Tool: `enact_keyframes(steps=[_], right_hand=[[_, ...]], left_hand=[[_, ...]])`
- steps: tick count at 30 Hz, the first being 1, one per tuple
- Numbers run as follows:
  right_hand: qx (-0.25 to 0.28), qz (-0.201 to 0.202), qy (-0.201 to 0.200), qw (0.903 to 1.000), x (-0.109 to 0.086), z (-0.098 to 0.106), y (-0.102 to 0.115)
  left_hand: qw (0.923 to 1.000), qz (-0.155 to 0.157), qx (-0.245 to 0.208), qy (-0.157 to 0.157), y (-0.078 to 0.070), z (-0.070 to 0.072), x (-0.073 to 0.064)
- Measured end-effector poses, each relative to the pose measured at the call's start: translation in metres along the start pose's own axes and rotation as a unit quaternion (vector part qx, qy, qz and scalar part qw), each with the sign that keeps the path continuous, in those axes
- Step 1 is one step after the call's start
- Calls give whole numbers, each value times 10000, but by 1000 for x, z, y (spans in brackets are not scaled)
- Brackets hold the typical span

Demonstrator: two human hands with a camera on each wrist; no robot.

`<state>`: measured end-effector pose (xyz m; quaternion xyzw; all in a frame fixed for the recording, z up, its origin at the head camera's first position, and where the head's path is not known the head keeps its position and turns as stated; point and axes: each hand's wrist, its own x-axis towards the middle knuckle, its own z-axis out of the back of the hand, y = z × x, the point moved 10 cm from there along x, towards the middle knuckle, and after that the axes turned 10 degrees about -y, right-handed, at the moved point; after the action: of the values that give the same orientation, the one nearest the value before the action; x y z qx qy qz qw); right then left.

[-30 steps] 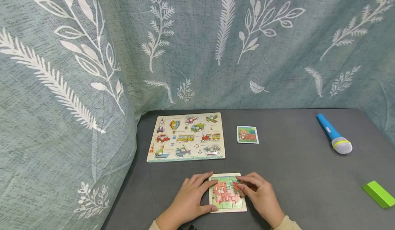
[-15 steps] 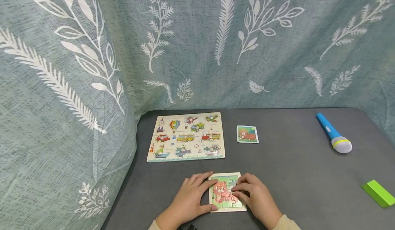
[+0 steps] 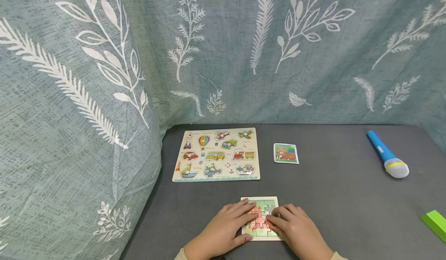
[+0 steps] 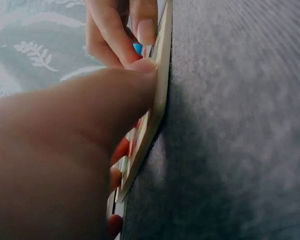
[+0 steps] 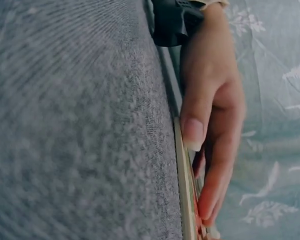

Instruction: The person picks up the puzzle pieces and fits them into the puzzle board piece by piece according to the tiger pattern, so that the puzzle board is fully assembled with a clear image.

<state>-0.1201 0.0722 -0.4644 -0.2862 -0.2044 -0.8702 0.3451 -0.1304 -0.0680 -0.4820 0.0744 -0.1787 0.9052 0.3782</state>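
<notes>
In the head view, a small square jigsaw puzzle (image 3: 259,198) in a pale wooden frame lies near the front, with a reddish animal on green. My left hand (image 3: 223,227) rests over its left side, fingers spread on the picture and thumb on the near left corner. At the puzzle's right side, my right hand (image 3: 299,227) bunches thumb and fingers over a puzzle piece, mostly hidden under the fingertips. A pale gap shows just above them. The left wrist view has the left thumb (image 4: 142,70) on the frame's edge, with the right hand (image 4: 107,30) beyond it.
A larger wooden vehicle puzzle (image 3: 234,134) lies at the back left. Right of it is a small picture card (image 3: 285,153). A blue toy microphone (image 3: 386,153) and a green block (image 3: 435,224) lie on the right. A leaf-patterned curtain (image 3: 223,58) hangs behind the dark tabletop.
My right hand has brought the puzzle piece from the puzzle's upper right inward and down. My left fingers have slid further over the picture. The head view has shifted slightly.
</notes>
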Motion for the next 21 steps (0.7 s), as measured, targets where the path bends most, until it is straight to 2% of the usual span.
enact_keyframes(steps=[5,8,14,17,21], right_hand=[[570,-493,-180,9970,-3,2,-12],[838,-589,-362,9941,-2,5,-14],[246,-141,-233,9993,0,6,-1],[-49,-219,-102,9997,-2,5,0],[147,-577,-216,9980,-2,3,-7]], left_hand=[[9997,-169,7,193,-3,-4,0],[9995,-215,5,239,-3,-5,-2],[9991,-203,-17,362,-2,-9,-3],[9992,-169,-52,370,-2,-10,-2],[9997,-125,-48,210,0,-8,-1]])
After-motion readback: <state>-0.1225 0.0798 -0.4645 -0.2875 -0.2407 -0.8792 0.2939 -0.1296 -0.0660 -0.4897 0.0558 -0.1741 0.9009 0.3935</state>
